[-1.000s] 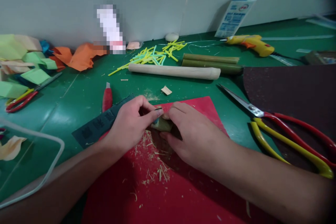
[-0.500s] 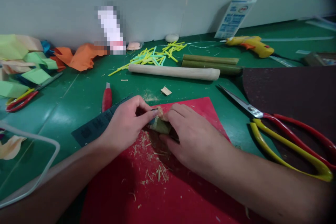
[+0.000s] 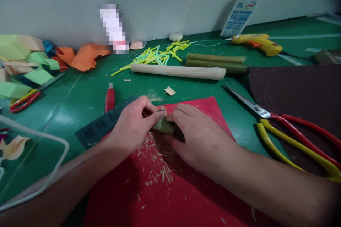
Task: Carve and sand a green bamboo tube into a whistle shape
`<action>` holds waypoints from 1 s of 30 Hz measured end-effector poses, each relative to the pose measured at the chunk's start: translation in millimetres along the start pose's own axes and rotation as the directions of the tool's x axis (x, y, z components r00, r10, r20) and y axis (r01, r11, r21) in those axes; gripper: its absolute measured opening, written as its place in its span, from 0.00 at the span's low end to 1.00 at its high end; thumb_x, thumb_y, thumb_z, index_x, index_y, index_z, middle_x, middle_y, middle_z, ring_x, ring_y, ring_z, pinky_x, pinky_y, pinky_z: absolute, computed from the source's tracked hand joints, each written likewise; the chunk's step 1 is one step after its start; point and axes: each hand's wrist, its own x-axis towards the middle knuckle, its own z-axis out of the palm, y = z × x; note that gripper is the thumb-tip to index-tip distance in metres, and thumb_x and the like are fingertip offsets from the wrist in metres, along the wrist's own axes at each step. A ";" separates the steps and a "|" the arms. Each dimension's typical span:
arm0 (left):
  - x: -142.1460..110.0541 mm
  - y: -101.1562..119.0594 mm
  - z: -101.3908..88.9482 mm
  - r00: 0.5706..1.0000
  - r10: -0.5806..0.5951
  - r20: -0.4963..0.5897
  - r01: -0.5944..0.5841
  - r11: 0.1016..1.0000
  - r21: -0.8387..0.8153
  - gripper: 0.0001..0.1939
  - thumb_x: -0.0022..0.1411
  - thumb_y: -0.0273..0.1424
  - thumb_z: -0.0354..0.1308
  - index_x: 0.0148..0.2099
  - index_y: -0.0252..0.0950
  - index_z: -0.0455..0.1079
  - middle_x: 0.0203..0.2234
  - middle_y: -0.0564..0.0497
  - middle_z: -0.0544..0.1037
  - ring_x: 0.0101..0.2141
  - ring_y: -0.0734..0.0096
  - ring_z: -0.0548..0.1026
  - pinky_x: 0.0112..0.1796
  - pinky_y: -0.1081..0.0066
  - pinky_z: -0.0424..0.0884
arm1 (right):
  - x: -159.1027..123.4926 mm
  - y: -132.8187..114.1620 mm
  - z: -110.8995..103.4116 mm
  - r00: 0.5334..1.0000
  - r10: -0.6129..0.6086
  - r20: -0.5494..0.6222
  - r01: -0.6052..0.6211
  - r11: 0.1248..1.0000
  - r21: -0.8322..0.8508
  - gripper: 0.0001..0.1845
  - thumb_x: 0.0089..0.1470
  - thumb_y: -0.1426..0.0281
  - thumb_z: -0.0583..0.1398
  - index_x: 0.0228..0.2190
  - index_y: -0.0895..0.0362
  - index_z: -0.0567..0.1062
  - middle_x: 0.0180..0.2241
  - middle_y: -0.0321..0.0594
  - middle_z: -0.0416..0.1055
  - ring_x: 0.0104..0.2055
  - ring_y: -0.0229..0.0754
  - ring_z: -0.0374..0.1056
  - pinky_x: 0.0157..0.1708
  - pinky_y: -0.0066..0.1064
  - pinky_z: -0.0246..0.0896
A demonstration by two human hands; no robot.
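My right hand (image 3: 198,133) is closed around a short piece of green bamboo (image 3: 164,126), holding it above a red board (image 3: 119,198). At the bamboo's upper end, my left hand (image 3: 134,122) pinches a small dark piece between thumb and forefinger. It looks like sandpaper, though mostly hidden by the fingers. Pale bamboo shavings (image 3: 165,174) are scattered on the board below. A dark sheet with printed marks, apparently sandpaper (image 3: 93,131), lies partly under my left wrist. Behind that hand rests a red-handled knife (image 3: 109,99).
Across the back lie a pale bamboo stick (image 3: 178,72), green bamboo lengths (image 3: 215,63), cut yellow straws (image 3: 149,56) and a yellow glue gun (image 3: 257,43). Large scissors (image 3: 262,112) lie open at right. A white bent tube (image 3: 62,145) crosses the lower left. Folded papers (image 3: 39,77) lie far left.
The camera view has shifted slightly. My left fingers have moved a little against the bamboo's end, and a bluish patch seen there earlier is now covered. Both hands keep their hold.
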 end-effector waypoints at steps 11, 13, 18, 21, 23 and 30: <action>-19.8 -8.3 -8.6 0.997 -0.007 0.076 0.020 0.986 -0.166 0.09 0.57 0.32 0.62 0.27 0.37 0.66 0.29 0.55 0.73 0.32 0.74 0.71 0.34 0.72 0.67 | 2.2 1.4 -1.8 0.998 0.061 -0.005 -0.061 0.997 0.049 0.07 0.50 0.74 0.61 0.25 0.56 0.66 0.27 0.37 0.65 0.31 0.41 0.60 0.29 0.33 0.52; -20.0 -8.4 -8.0 0.996 0.019 0.091 -0.006 0.991 -0.134 0.09 0.57 0.31 0.62 0.27 0.36 0.66 0.29 0.55 0.72 0.31 0.74 0.70 0.34 0.72 0.66 | 1.2 1.4 -1.6 0.998 0.055 0.007 -0.055 0.996 0.068 0.05 0.50 0.74 0.60 0.27 0.56 0.67 0.29 0.38 0.66 0.33 0.42 0.61 0.31 0.33 0.53; -12.0 -4.8 1.2 1.000 0.024 0.008 -0.024 0.998 -0.051 0.10 0.56 0.32 0.63 0.27 0.36 0.65 0.23 0.57 0.69 0.26 0.76 0.66 0.29 0.73 0.62 | 0.0 0.1 -1.2 0.999 0.045 0.016 -0.046 0.997 0.070 0.05 0.48 0.74 0.62 0.28 0.57 0.69 0.29 0.38 0.66 0.34 0.43 0.61 0.32 0.33 0.55; -5.5 -1.2 5.3 0.999 0.015 -0.048 -0.016 0.999 -0.035 0.10 0.57 0.34 0.62 0.27 0.36 0.66 0.22 0.57 0.69 0.24 0.76 0.66 0.26 0.74 0.62 | 0.7 0.0 -0.8 0.997 0.065 0.032 -0.068 0.995 0.071 0.05 0.47 0.74 0.62 0.30 0.57 0.70 0.30 0.39 0.67 0.35 0.43 0.62 0.33 0.34 0.56; -4.2 -0.8 3.9 1.000 0.002 -0.021 -0.003 0.999 -0.050 0.11 0.58 0.35 0.62 0.28 0.36 0.66 0.22 0.57 0.70 0.25 0.76 0.66 0.27 0.74 0.63 | 1.0 0.4 -0.6 0.995 0.089 0.045 -0.092 0.993 0.073 0.06 0.48 0.73 0.61 0.31 0.57 0.70 0.31 0.39 0.68 0.35 0.44 0.63 0.33 0.34 0.56; -16.4 -9.6 -7.1 0.990 0.075 0.117 -0.061 0.991 -0.119 0.10 0.57 0.30 0.62 0.27 0.36 0.65 0.36 0.51 0.71 0.37 0.70 0.71 0.38 0.70 0.67 | 2.3 3.2 -1.3 0.988 0.147 0.038 -0.148 0.988 0.031 0.05 0.51 0.68 0.60 0.28 0.55 0.68 0.30 0.40 0.69 0.35 0.45 0.65 0.33 0.35 0.56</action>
